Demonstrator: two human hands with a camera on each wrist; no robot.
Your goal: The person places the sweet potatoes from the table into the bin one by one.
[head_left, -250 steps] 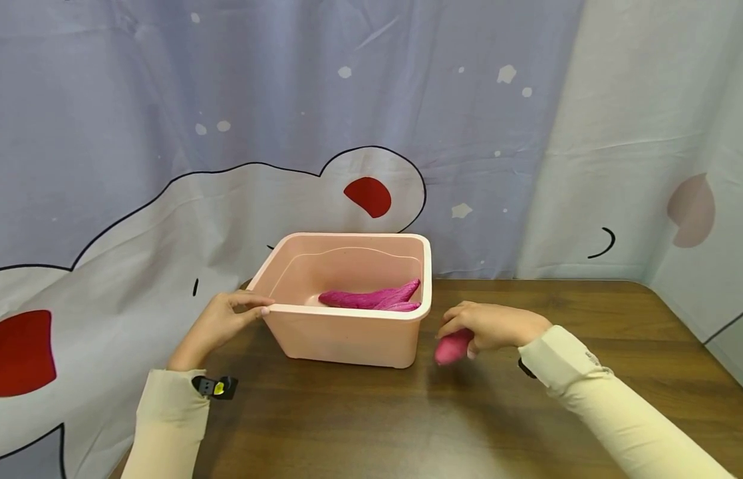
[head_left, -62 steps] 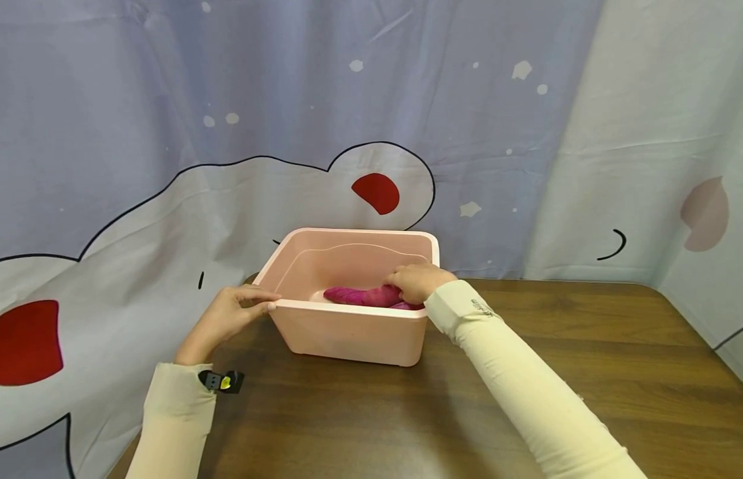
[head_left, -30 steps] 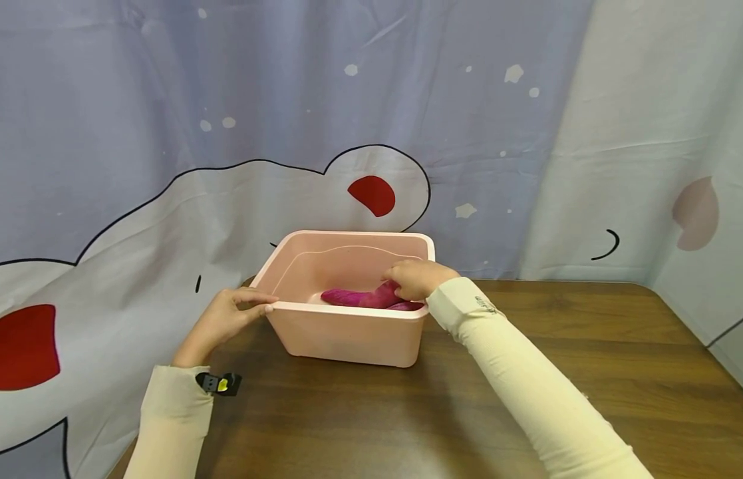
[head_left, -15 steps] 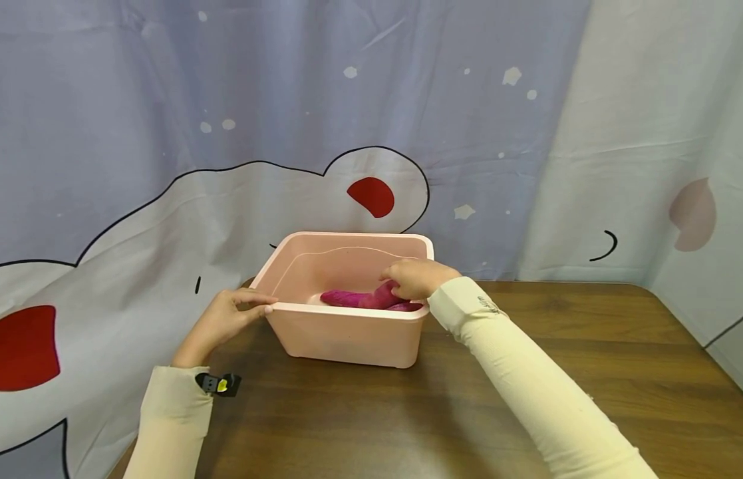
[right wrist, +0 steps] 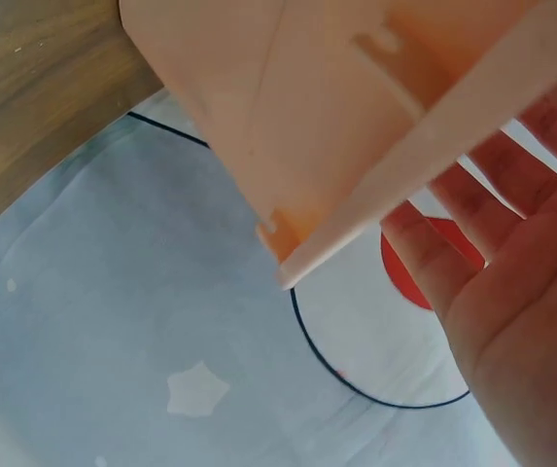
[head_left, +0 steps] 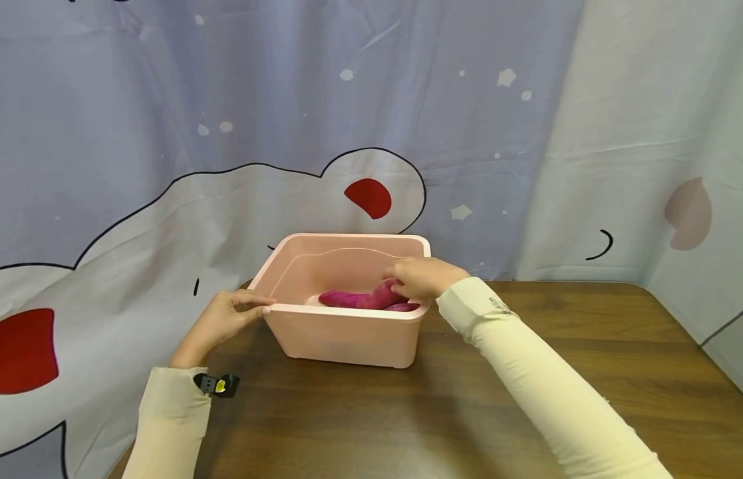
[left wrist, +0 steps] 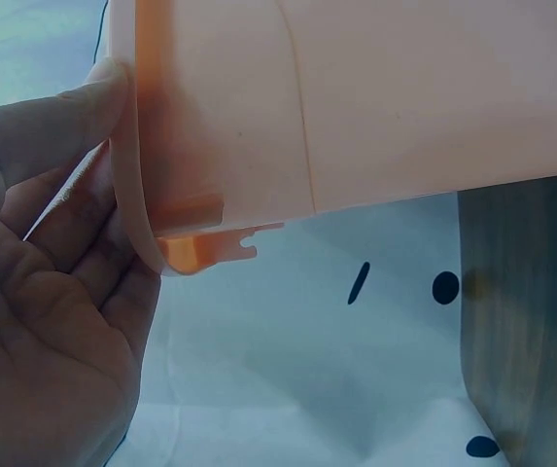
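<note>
A pale pink plastic bin (head_left: pixel 347 336) stands on the table, with several magenta sweet potatoes (head_left: pixel 341 299) inside. My left hand (head_left: pixel 224 326) pinches the bin's front left corner; in the left wrist view the thumb (left wrist: pixel 108 92) lies on the rim and the fingers are behind it. Reaching over the right rim, my right hand (head_left: pixel 428 276) holds a sweet potato (head_left: pixel 380 295) inside the bin, thumb against it. In the right wrist view the bin wall (right wrist: pixel 307 126) hides the fingertips and the sweet potatoes.
The brown wooden table (head_left: pixel 563 372) extends to the right of the bin and in front of it. A printed curtain (head_left: pixel 467 133) hangs close behind the bin and along the left side. A black wrist strap (head_left: pixel 215 384) is on the left wrist.
Earlier my right hand held a sweet potato over the table right of the bin; now it is inside the bin, barely moving lately. My left hand has kept its hold on the corner.
</note>
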